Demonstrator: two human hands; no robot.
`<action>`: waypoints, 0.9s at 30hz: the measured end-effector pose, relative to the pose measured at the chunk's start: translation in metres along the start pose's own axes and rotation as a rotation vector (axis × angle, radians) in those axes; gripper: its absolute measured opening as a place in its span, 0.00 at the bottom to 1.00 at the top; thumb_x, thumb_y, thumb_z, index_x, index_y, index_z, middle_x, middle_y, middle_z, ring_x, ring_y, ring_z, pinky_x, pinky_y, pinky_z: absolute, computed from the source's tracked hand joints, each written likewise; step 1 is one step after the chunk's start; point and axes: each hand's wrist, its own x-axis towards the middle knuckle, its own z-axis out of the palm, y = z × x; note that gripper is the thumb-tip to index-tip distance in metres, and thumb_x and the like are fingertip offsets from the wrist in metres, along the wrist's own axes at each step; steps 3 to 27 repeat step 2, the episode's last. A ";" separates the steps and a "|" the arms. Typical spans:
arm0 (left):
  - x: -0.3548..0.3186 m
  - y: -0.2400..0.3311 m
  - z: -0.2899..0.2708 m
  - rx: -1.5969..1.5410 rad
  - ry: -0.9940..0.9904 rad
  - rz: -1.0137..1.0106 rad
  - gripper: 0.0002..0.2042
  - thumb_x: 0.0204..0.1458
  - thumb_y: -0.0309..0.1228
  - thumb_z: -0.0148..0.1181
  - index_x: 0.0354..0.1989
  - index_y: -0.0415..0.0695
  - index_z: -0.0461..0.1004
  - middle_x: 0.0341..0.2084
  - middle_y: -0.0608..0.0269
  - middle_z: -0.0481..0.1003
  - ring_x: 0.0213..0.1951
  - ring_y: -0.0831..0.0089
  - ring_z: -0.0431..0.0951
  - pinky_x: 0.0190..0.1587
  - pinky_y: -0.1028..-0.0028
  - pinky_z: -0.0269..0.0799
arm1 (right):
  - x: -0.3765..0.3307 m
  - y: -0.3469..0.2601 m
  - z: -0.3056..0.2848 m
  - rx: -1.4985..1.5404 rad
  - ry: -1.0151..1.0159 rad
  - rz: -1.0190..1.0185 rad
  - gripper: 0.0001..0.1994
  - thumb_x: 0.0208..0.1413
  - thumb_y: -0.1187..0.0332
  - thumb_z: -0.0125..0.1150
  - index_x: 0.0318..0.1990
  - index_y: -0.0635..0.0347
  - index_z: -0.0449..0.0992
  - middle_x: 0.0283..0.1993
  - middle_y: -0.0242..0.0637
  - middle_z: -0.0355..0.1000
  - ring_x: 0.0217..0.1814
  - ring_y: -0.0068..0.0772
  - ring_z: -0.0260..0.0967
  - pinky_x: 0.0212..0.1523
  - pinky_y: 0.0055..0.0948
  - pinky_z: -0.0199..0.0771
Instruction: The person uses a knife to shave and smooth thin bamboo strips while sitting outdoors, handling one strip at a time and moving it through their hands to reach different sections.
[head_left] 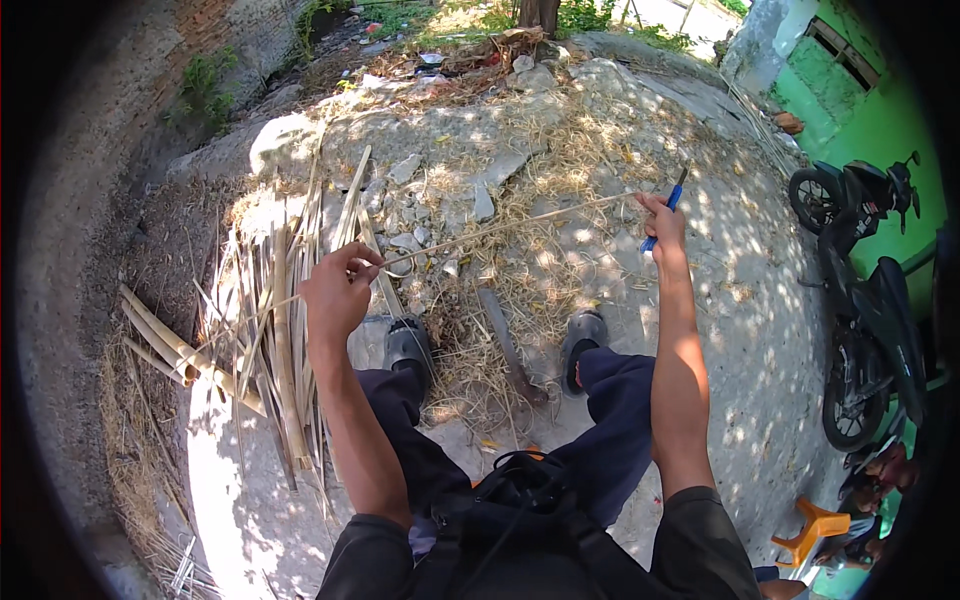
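A long thin bamboo strip (500, 228) stretches between my two hands, rising toward the right. My left hand (338, 290) pinches its near end between thumb and fingers, above the left shoe. Farther out on the right, my right hand (662, 222) is closed round a blue-handled cutter knife (675, 197), whose dark tip points up and away. The strip's far end meets this hand at the thumb and forefinger. Beside and below my left hand lies a pile of split bamboo lengths (281, 330).
Between my shoes lies a machete-like blade (497, 325) among pale bamboo shavings (470, 385). Thicker bamboo pieces (165, 340) rest at the left by a wall. Stones (485, 200) lie ahead. Motorcycles (860, 330), an orange plastic stool (812, 530) and people are at the right.
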 end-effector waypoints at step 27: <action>-0.001 0.005 0.001 -0.071 0.012 0.018 0.06 0.59 0.33 0.70 0.42 0.58 0.88 0.32 0.68 0.86 0.36 0.64 0.85 0.51 0.55 0.62 | 0.001 0.000 0.002 0.107 0.025 0.036 0.10 0.65 0.71 0.70 0.47 0.65 0.75 0.46 0.45 0.87 0.16 0.08 0.50 0.14 0.16 0.50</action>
